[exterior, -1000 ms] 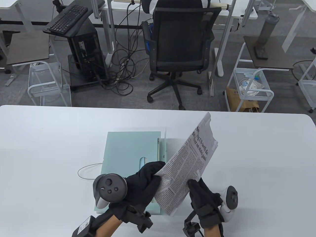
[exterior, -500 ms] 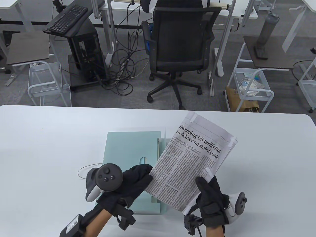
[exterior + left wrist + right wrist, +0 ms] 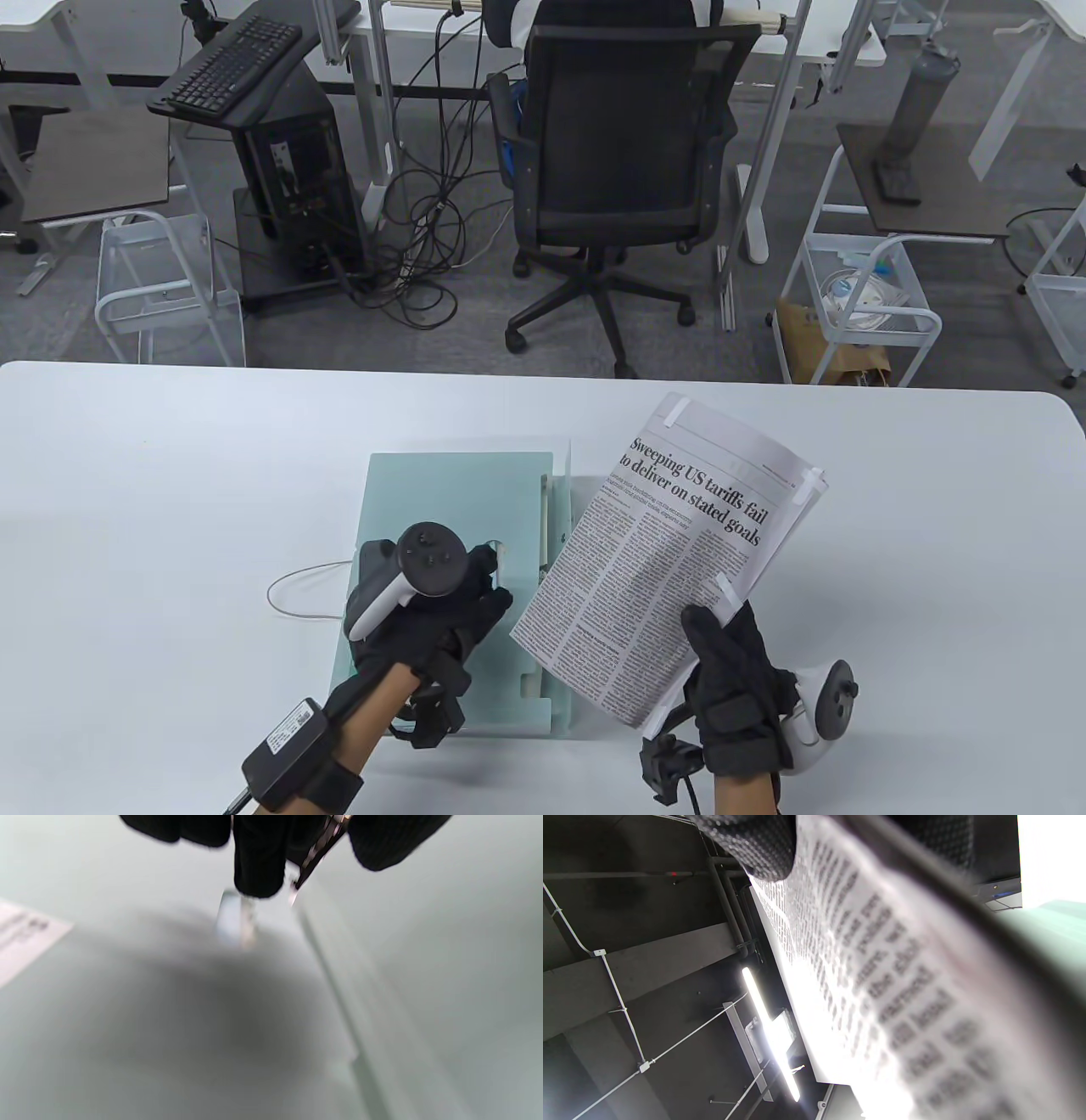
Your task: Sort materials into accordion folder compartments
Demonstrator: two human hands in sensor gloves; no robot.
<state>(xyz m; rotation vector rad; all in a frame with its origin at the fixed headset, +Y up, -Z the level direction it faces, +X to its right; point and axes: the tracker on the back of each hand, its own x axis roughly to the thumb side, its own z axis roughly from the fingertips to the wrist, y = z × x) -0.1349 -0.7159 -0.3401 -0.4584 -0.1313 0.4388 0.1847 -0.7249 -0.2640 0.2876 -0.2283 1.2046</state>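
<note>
A pale green accordion folder lies flat at the table's middle, blurred in the left wrist view. My left hand rests over its near half. The fingertips point down at the small clasp tab by the flap's notch, and I cannot see them curled round anything. My right hand pinches the near right corner of a newspaper bundle, thumb on top, and holds it tilted above the table just right of the folder. The print fills the right wrist view.
A thin elastic cord loop lies on the white table left of the folder. Beyond the table's far edge stand an office chair, wire carts and cables on the floor.
My left hand has let go of the newspaper's left edge and moved onto the folder. The newspaper has swung round to face up, now held by the right hand alone.
</note>
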